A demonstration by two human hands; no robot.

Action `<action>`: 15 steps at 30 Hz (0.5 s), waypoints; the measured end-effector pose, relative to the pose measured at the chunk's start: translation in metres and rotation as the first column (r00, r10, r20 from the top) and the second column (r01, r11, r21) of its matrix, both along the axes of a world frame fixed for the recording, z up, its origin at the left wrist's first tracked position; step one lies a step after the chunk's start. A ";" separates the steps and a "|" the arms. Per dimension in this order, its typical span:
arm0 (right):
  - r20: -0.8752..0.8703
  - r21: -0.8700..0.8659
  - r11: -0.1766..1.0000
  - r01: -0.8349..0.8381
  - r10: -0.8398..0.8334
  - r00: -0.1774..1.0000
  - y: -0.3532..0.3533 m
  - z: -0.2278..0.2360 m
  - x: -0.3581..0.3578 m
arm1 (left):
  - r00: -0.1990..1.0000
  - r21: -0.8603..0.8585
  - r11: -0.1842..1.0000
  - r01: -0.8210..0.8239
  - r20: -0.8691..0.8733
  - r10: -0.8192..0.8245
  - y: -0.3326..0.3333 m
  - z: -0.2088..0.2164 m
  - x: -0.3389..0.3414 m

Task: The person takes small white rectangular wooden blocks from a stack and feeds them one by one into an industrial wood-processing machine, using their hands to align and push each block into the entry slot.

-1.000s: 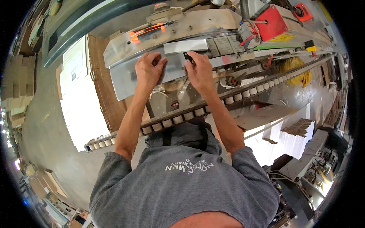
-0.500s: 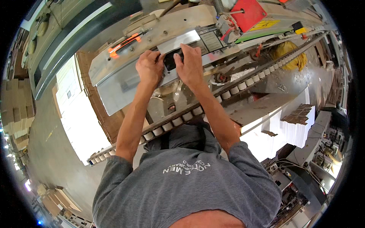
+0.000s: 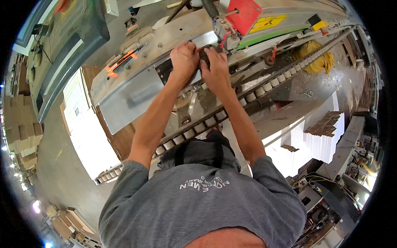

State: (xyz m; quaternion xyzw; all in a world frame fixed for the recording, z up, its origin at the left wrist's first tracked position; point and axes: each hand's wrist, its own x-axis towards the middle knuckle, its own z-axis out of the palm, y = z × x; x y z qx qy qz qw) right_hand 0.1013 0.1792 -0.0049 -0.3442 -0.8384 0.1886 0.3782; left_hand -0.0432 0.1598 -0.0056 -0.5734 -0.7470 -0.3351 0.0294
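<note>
My left hand [image 3: 185, 60] is closed, its fingers bent down at a dark piece [image 3: 204, 54] on the metal machine bed. Close beside it, my right hand [image 3: 216, 68] curls its fingers and thumb at the same dark piece. The hands cover most of that piece, so its kind cannot be made out. Under and left of my left wrist shows a black strip [image 3: 163, 71] set in the bed. A shiny silver strip [image 3: 206, 39] lies just beyond my fingers. Left of the hands, a smooth grey metal plate [image 3: 131, 99] forms the near side of the bed.
An orange-handled tool [image 3: 121, 63] lies on the bed. A red plate [image 3: 245, 15] stands at the far right by a hose. A roller rail [image 3: 211, 122] crosses in front of me. White stacked sheets [image 3: 89, 132] sit left, more [image 3: 326, 136] right. A yellow bag [image 3: 316, 57] lies beyond the rail.
Both hands have shifted right along the bed and closed in on the dark piece. The silver strip is now largely behind my fingers, and more of the black strip shows on the left.
</note>
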 end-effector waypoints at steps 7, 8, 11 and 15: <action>0.047 -0.303 0.941 0.153 -0.146 0.988 -0.086 0.040 0.118 | 0.983 0.029 0.997 0.065 0.172 -0.069 0.037 -0.007 0.026; 0.061 -0.295 0.934 0.201 -0.191 0.980 -0.095 0.055 0.145 | 0.990 0.027 0.994 0.104 0.092 -0.106 0.036 -0.008 0.014; 0.123 -0.191 0.836 0.515 -0.500 0.857 -0.137 0.058 0.234 | 0.957 -0.089 0.991 0.095 0.282 -0.067 -0.009 0.006 -0.008; 0.456 0.031 0.710 0.704 -0.637 0.622 -0.148 0.067 0.374 | 0.923 0.073 0.990 0.118 0.359 -0.137 -0.079 0.025 0.000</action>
